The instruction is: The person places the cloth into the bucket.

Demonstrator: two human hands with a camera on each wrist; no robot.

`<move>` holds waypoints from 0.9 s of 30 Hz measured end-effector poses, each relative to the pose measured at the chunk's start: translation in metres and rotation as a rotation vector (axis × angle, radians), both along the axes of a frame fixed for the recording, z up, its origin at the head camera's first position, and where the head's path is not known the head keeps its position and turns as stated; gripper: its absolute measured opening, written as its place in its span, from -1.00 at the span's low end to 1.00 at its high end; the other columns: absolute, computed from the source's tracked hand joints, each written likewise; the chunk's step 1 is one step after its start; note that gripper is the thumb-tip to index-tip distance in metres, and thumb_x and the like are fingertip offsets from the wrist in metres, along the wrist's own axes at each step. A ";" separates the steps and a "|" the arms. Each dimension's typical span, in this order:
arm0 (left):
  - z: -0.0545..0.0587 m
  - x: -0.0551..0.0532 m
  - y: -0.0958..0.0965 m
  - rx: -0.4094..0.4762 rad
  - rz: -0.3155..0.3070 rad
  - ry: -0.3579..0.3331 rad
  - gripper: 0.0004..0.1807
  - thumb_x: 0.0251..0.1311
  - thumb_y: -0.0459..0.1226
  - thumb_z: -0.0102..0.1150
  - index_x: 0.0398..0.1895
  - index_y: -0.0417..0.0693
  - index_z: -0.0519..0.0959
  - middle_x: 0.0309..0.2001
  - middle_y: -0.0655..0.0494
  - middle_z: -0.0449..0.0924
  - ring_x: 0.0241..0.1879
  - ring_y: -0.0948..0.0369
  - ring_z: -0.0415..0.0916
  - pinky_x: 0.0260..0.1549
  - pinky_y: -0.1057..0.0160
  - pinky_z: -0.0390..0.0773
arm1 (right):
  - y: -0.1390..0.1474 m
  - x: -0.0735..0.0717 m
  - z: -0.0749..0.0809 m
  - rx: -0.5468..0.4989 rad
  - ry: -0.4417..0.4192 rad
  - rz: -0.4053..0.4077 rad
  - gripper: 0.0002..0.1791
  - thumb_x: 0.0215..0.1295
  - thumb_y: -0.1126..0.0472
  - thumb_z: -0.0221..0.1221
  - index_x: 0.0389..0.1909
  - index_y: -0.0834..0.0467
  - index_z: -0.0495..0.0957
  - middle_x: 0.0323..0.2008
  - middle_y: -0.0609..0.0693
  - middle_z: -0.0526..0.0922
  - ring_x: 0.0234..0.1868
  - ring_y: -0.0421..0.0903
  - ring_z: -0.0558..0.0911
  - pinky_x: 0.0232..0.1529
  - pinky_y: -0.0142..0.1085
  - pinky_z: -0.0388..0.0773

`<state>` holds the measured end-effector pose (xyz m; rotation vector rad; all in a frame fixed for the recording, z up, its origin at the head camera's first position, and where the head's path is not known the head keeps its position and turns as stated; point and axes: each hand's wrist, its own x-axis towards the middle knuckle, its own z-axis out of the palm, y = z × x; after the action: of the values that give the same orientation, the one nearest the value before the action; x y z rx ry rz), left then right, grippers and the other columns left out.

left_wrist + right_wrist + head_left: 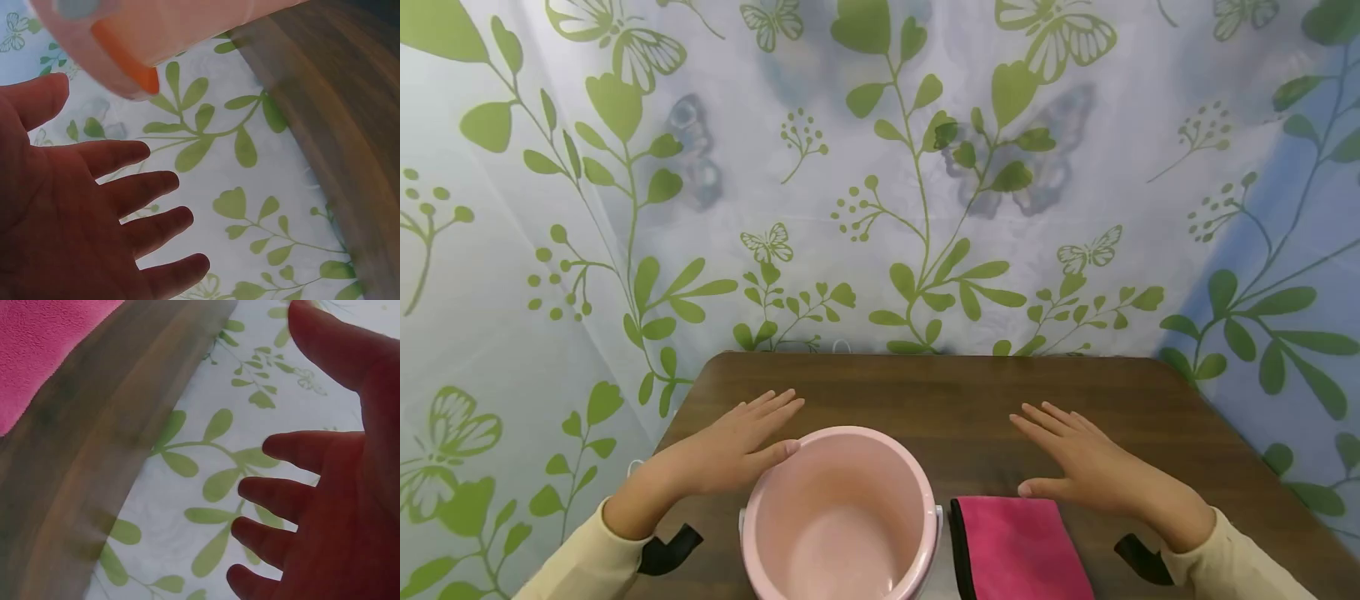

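Observation:
A pale pink bucket (pixel 842 517) stands at the near middle of the table, its inside showing no contents. Beside it on the right lies a folded bright pink cloth (pixel 1022 550) with a black edge. My left hand (pixel 730 450) is spread at the bucket's left side, thumb near the rim; whether it touches cannot be told from the head view. In the left wrist view a gap shows between that hand (pixel 81 206) and the bucket (pixel 175 31). My right hand (pixel 1082 467) hovers beyond the cloth with fingers extended, holding nothing; the right wrist view shows its palm (pixel 350 506).
The brown wooden table (pixel 925 392) has rounded far corners. White curtains (pixel 820 292) printed with green leaves and butterflies hang behind it and at both sides. A black strap piece (pixel 670 550) sits under the left wrist, another (pixel 1142 560) by the right.

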<state>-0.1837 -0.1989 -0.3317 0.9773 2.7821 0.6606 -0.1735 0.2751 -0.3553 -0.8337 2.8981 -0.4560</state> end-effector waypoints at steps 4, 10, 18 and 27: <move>-0.005 -0.001 0.000 0.017 0.012 -0.039 -0.28 0.56 0.08 -0.11 0.56 -0.21 0.17 0.54 -0.24 0.08 0.53 -0.27 -0.12 0.36 -0.40 -0.10 | 0.006 0.001 -0.009 -0.013 -0.034 0.008 0.07 0.18 -0.38 0.28 0.53 0.22 0.22 0.50 0.32 0.17 0.47 0.48 0.07 0.30 0.44 -0.02; -0.012 -0.003 0.000 0.043 0.008 -0.098 -0.27 0.56 0.08 -0.09 0.57 -0.18 0.17 0.55 -0.20 0.07 0.54 -0.21 -0.13 0.38 -0.33 -0.04 | 0.012 0.004 -0.026 -0.032 -0.063 0.030 0.10 0.09 -0.30 0.40 0.49 0.27 0.27 0.46 0.37 0.21 0.42 0.53 0.13 0.22 0.47 0.11; -0.018 -0.003 -0.001 0.071 0.033 -0.142 -0.27 0.56 0.08 -0.10 0.57 -0.18 0.15 0.54 -0.19 0.08 0.53 -0.20 -0.05 0.36 -0.32 0.07 | 0.020 0.010 -0.045 -0.086 -0.210 0.016 0.15 0.01 -0.22 0.49 0.49 0.31 0.23 0.47 0.41 0.17 0.42 0.58 0.05 0.16 0.51 0.14; -0.030 -0.005 0.000 0.134 0.007 -0.145 -0.31 0.58 0.03 -0.11 0.54 -0.26 0.18 0.49 -0.19 0.20 0.48 -0.18 0.09 0.34 -0.29 0.15 | 0.036 0.022 -0.074 -0.128 -0.213 0.023 0.12 -0.07 -0.14 0.55 0.42 0.37 0.31 0.40 0.46 0.26 0.36 0.61 0.13 0.06 0.52 0.24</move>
<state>-0.1884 -0.1994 -0.3612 0.9038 2.6450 0.8910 -0.1518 0.3115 -0.4288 -0.7812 2.6846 -0.6898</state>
